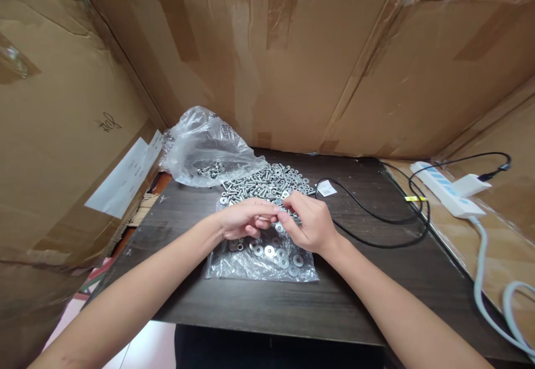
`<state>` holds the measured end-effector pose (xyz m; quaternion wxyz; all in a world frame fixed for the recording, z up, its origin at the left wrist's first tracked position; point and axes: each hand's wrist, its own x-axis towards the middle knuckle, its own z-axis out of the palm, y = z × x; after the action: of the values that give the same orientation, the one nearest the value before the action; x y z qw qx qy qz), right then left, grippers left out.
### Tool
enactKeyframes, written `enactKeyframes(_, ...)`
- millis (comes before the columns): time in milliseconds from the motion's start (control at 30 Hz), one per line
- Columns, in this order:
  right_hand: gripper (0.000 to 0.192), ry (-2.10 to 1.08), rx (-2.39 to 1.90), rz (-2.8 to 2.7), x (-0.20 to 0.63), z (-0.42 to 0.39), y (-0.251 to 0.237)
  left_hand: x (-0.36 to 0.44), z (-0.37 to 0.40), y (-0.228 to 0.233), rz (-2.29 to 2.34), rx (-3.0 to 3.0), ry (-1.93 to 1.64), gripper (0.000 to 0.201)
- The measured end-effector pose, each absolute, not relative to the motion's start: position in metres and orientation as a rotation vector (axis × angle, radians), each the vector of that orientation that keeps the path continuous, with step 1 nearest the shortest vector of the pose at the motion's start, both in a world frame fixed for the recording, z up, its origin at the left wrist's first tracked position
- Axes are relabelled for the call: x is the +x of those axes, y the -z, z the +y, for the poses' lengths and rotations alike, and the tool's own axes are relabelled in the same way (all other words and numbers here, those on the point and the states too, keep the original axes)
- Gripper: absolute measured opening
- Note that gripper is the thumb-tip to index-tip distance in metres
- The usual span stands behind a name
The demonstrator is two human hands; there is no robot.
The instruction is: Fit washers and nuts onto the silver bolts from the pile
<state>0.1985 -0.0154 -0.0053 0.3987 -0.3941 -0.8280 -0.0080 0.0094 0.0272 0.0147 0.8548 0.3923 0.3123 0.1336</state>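
Note:
My left hand (248,218) and my right hand (308,221) meet above a flat clear plastic bag (259,271). Both have their fingers curled together at the tips; whatever small piece they pinch is too hidden to name. Just below the fingertips shows a washer (280,228); I cannot tell whether it is touched. Several loose flat washers (293,269) are spread on the bag nearer to me. Behind the hands lies a heap of metal bolts (257,184), mixed with washers on its right side.
An open plastic bag (200,151) with some hardware in it slumps at the back left. A paper scrap (326,188) and a looped black cable (376,244) lie on the dark table (259,307). To the right is a power strip (445,188). Cardboard walls (292,79) surround the table.

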Motion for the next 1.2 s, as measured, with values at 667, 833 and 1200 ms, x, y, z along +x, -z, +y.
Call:
enactKeyframes(667,0.043,-1.675,-1.123,-1.136,0.18,-0.012,0.011,0.008,0.028,0.008,0.598,2.545,-1.263,0.011)
enactKeyframes(833,0.045,-1.978,-1.064,-0.931,0.181,-0.01,0.007,0.006,0.03,0.008,0.536,2.698,-1.284,0.011)
enactKeyframes(1200,0.023,-0.583,-1.177,-1.849,0.198,-0.014,0.0,0.008,0.031,-0.006,0.863,1.464,-0.658,0.024)
